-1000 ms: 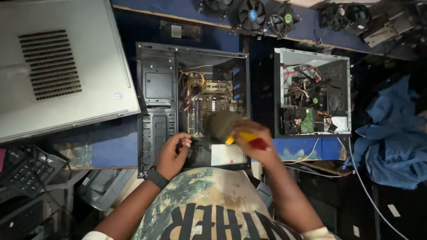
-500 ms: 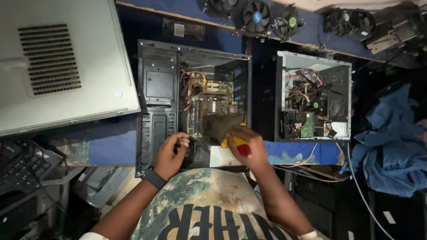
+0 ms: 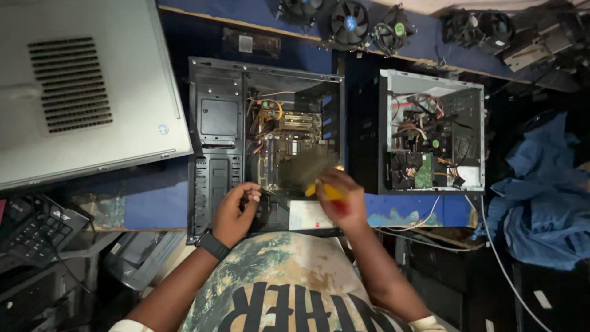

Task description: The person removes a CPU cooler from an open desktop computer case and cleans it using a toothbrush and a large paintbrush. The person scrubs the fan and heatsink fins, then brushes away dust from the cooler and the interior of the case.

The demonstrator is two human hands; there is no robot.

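My right hand (image 3: 339, 195) grips a yellow-handled brush (image 3: 310, 174), blurred, over the open PC case (image 3: 264, 144) on the worktop (image 3: 153, 197). Left hand (image 3: 236, 206) curled on its edge. Second open case (image 3: 433, 138) beside; three loose fans (image 3: 349, 23) behind.

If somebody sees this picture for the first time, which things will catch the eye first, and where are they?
In the centre lies an open black computer case, its boards and wires exposed. The right hand holds a yellow-handled brush, blurred, over the inside, while the left hand rests at the case's near edge. To the right is a second open case, silver inside, and cooling fans lie along the far edge of the blue table.
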